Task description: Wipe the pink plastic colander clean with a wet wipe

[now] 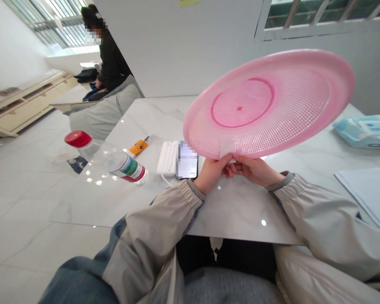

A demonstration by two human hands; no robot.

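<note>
A round pink plastic strainer basket (300, 105) with a mesh of small holes is held up and tilted over the table. My left hand (211, 174) and my right hand (256, 169) are closed side by side at its near rim. Between the thumbs, a white tissue (228, 147) lies folded over that rim. My left thumb presses on the tissue, and my right thumb sits at its edge. Fingers of both hands curl beneath the rim, partly hidden.
On the marble-patterned table (234, 211) are a bottle with a red cap (78, 138), a yellow keychain-like item (138, 147), a white box-shaped device (167, 158), a phone (187, 162), a blue wipes packet (367, 131) and paper (370, 190). Another person (109, 63) sits back left.
</note>
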